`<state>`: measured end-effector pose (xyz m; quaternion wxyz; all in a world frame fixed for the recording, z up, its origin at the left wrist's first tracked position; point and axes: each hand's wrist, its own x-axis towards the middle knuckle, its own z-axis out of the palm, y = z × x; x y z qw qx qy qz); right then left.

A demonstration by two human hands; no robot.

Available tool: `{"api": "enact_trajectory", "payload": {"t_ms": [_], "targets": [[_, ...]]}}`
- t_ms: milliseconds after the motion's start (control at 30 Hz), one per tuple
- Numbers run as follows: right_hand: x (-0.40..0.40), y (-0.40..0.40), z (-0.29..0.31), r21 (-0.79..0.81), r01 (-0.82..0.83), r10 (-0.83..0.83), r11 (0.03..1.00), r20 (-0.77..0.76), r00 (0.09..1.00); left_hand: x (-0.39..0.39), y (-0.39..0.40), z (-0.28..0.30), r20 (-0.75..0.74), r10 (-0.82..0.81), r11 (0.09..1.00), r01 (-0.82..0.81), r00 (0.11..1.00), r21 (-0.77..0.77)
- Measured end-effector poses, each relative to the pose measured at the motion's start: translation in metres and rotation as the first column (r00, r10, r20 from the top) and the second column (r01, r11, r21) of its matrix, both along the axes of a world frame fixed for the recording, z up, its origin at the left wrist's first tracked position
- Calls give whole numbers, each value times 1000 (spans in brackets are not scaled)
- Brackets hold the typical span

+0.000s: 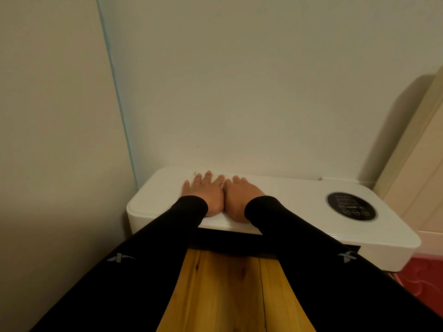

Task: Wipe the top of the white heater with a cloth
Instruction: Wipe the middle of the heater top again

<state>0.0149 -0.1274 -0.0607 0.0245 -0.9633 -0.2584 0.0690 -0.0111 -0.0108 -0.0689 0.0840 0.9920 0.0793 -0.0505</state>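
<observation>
Wooden floor [223, 291] is seen nearest. Left hand [206, 195] and right hand [239, 197] are laid flat, fingers straight, side by side and touching, on the white heater [299, 200] top. A cloth cannot be made out. Control panel [351, 207] is noted rightward; wall [239, 92] behind.

The cloth [211, 175] is almost fully hidden under both hands; only a pale edge shows. The symbols on the control panel [351, 207] are too small to read. The picture's right edge cuts off the bed frame [422, 149].
</observation>
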Motion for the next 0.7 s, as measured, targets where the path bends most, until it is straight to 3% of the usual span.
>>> {"api": "enact_trajectory", "payload": {"t_ms": [700], "targets": [[15,4,2,-7,19,-19,1000,11,1000,12,3,-1,16,11,1000,-11,1000,3]]}}
